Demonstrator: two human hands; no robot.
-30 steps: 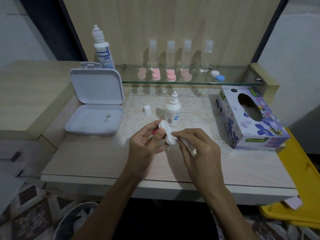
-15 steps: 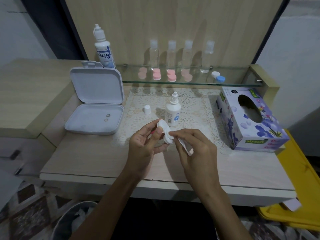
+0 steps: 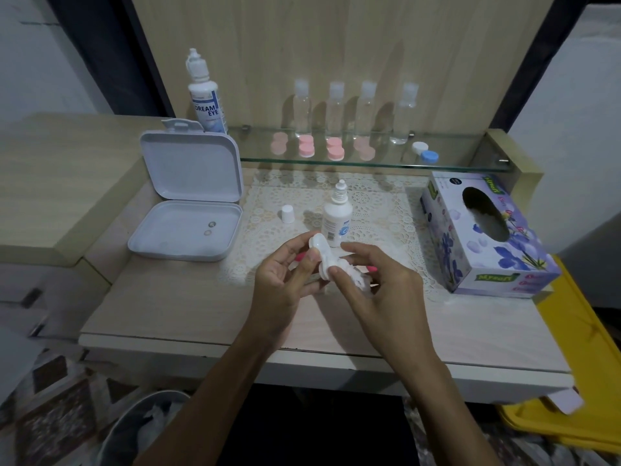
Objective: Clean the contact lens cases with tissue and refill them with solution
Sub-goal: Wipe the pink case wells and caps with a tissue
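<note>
My left hand [image 3: 284,280] holds a white contact lens case [image 3: 321,252] tilted on edge above the table. My right hand [image 3: 379,290] presses a crumpled white tissue [image 3: 356,280] into the case's lower well. A small uncapped solution bottle [image 3: 337,218] stands just behind the hands, with its white cap [image 3: 287,213] on the lace mat to the left. A pink cap shows partly behind my left fingers. An open white box [image 3: 188,230] at the left holds two lenses [image 3: 209,228].
A tissue box [image 3: 487,237] sits at the right. On the glass shelf [image 3: 453,164] stand a Dream Eye bottle [image 3: 203,95], several clear bottles, pink lens cases [image 3: 306,146] and a white-blue case [image 3: 425,153]. A bin [image 3: 144,428] is below left, a yellow lid [image 3: 571,381] to the right.
My right hand's fingers have shifted slightly on the tissue against the case. The hands stay in the same place above the table.
</note>
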